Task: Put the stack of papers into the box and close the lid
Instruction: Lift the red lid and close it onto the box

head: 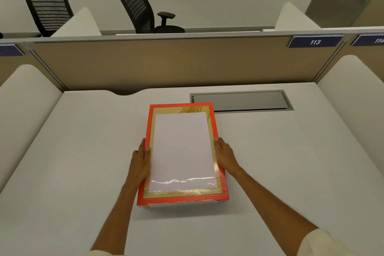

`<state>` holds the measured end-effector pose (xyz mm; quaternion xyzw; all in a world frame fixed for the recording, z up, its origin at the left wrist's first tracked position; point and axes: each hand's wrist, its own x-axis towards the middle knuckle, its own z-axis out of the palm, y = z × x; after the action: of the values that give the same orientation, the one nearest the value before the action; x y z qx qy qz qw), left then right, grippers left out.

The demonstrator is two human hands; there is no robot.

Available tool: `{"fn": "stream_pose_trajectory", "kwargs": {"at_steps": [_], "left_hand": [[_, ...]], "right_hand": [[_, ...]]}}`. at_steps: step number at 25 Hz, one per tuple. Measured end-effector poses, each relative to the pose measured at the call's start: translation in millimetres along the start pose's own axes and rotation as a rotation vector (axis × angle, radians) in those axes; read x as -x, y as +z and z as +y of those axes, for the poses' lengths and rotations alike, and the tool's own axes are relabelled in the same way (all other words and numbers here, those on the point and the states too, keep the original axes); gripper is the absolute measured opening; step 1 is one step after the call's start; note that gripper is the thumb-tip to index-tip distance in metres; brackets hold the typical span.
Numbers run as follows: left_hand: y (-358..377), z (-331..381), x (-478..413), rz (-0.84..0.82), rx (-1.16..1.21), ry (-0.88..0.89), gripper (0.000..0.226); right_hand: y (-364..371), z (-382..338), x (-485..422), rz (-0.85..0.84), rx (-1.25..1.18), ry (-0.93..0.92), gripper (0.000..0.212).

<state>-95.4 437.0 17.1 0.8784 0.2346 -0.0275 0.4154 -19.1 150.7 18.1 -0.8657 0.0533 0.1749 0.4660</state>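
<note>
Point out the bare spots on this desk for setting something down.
Bare desk lies right of the box, below the metal hatch. Another wide patch lies left of the left hand, up to the cushioned divider. Crowded only at centre, where the right hand also grips the box.

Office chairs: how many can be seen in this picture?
2. One black chair stands behind the partition at far left; the other is behind it nearer the centre. More may be hidden by the partition.

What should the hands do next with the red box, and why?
Probably press the lid down the last bit. The left hand and right hand grip its long sides, and a strip of the white box shows under its near edge, so it looks not quite seated. The papers are out of sight.
</note>
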Motion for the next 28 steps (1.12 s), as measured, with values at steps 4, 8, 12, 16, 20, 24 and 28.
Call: {"fn": "stream_pose_trajectory", "kwargs": {"at_steps": [4, 8, 12, 16, 20, 24, 28], "left_hand": [[0.4, 5.5, -0.3, 0.094, -0.282, 0.037, 0.069], [9.1, 23.0, -2.0, 0.222, -0.514, 0.339, 0.070], [24.1, 23.3, -5.1, 0.091, -0.602, 0.415, 0.085], [32.2, 16.1, -8.5, 0.044, -0.609, 0.388, 0.095], [36.0, 14.5, -7.6, 0.040, -0.575, 0.370, 0.097], [38.9, 12.7, -7.7, 0.034, -0.580, 0.358, 0.097], [40.9, 11.2, -7.8, 0.048, -0.606, 0.363, 0.089]], "right_hand": [[8.0, -2.5, 2.9, 0.192, 0.399, -0.065, 0.065], [25.3, -14.4, 10.9, 0.258, 0.590, -0.381, 0.078], [40.8, -9.8, 10.1, 0.146, 0.679, -0.377, 0.081], [46.7, -4.0, 9.0, 0.114, 0.710, -0.350, 0.083], [50.0, -1.5, 8.7, 0.107, 0.719, -0.333, 0.084], [51.5, 0.4, 7.3, 0.113, 0.742, -0.337, 0.083], [53.1, 2.4, 7.5, 0.143, 0.752, -0.359, 0.083]]}}
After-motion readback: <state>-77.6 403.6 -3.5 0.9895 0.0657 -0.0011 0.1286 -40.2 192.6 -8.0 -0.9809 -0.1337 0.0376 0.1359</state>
